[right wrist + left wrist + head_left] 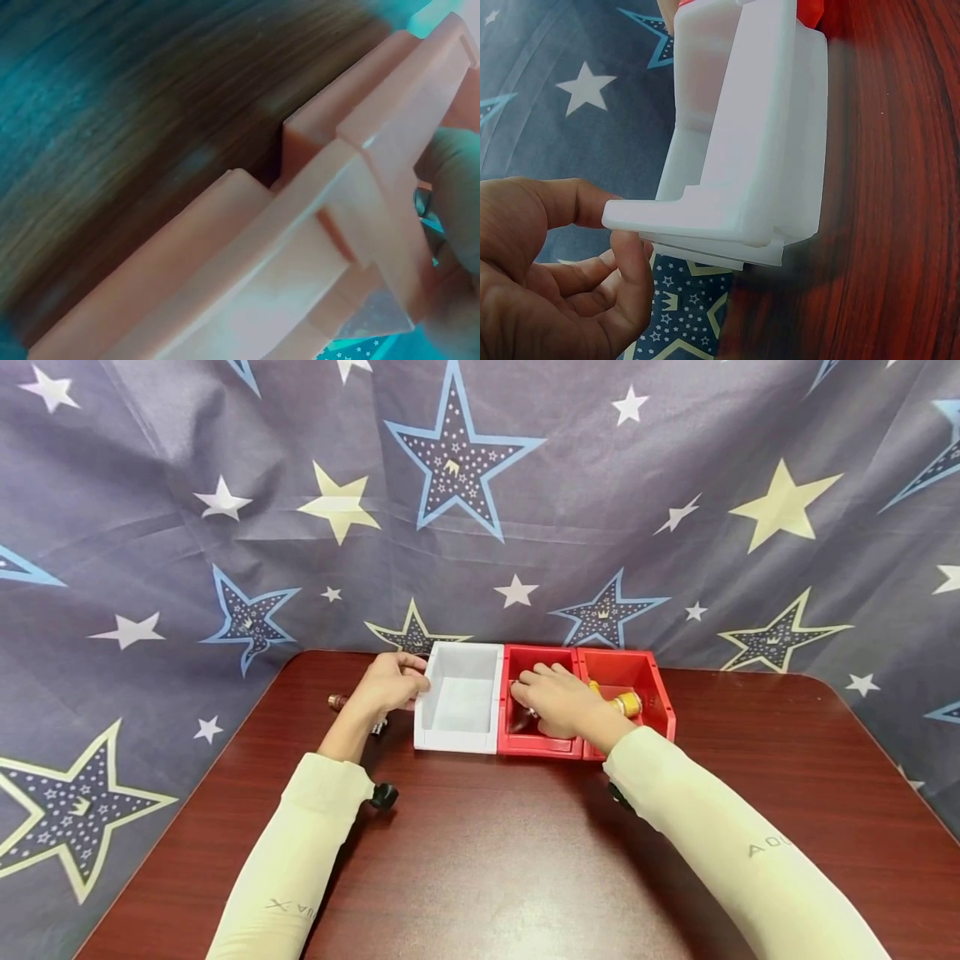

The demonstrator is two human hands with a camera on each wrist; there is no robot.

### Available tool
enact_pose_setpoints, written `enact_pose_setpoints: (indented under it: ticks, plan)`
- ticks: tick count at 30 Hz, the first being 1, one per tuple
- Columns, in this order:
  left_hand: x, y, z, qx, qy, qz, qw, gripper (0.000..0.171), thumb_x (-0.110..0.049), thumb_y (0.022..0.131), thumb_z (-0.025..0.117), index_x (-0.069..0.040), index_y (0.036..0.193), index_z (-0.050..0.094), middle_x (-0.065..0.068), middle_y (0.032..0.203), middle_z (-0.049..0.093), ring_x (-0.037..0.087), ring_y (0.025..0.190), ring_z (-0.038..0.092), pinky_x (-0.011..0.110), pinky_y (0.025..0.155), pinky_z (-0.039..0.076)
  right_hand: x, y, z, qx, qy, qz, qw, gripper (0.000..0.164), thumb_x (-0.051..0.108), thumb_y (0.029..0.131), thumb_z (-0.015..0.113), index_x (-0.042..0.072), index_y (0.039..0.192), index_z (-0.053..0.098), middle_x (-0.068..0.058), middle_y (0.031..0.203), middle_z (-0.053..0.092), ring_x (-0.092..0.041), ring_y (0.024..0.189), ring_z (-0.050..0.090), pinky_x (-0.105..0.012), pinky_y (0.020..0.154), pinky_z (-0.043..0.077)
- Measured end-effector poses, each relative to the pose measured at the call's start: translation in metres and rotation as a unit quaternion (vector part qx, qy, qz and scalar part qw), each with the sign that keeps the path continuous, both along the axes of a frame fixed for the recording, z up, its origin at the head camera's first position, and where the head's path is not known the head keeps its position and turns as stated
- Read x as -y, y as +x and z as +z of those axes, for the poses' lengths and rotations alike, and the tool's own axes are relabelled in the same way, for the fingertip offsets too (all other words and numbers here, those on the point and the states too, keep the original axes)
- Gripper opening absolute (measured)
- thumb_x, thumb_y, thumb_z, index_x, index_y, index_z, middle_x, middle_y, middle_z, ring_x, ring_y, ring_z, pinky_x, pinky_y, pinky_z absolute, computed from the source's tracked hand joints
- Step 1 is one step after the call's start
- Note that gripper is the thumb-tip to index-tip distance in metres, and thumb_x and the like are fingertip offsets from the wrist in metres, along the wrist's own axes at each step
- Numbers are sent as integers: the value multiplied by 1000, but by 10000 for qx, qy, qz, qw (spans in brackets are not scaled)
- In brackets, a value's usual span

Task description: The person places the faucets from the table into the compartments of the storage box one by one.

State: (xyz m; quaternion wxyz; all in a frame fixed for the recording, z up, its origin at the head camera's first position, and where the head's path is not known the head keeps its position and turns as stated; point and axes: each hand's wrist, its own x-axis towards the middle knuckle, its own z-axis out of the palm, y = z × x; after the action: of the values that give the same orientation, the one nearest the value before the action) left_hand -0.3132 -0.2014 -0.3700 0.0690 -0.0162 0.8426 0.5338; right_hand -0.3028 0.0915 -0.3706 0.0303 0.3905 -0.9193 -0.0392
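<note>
My left hand pinches the side rim of a white plastic bin, fingertips on either side of the edge. The bin's bare inside shows in the head view. My right hand reaches down into the red bin in the middle, joined to the white one. Between its finger and thumb, in the right wrist view, a small shiny metal piece shows, mostly hidden by the fingers. Beside the right hand, the other red bin holds yellow-banded fittings.
Left of the white bin, partly behind the left hand, a brass-coloured fitting and a silvery metal part lie on the dark wooden table. A star-patterned cloth hangs right behind the bins.
</note>
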Motion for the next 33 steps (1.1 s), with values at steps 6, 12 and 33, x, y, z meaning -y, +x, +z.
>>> enact_pose_setpoints:
  ticks: [6,12,33]
  plan:
    - [0,-1,-1,-13,36,-9,10000,41,-1,87,64,3,128,59,14,105,64,18,77,63,30,62,59,4,1,2,139,146,-118,9997,38,10,81,81,12,116,67,-6,113,64,-29,110,54,-48,100,46]
    - [0,-1,-1,26,53,30,10000,42,-1,87,64,3,128,59,13,103,64,17,76,62,30,62,58,6,1,1,162,285,-282,9991,39,8,82,78,12,119,67,-7,119,65,-29,113,56,-48,100,45]
    - [0,-1,-2,22,78,24,10000,42,-2,87,65,3,129,58,9,96,62,15,74,60,30,62,59,-2,4,2,87,19,-333,9994,18,11,88,73,13,106,69,-6,104,67,-29,101,59,-46,92,48]
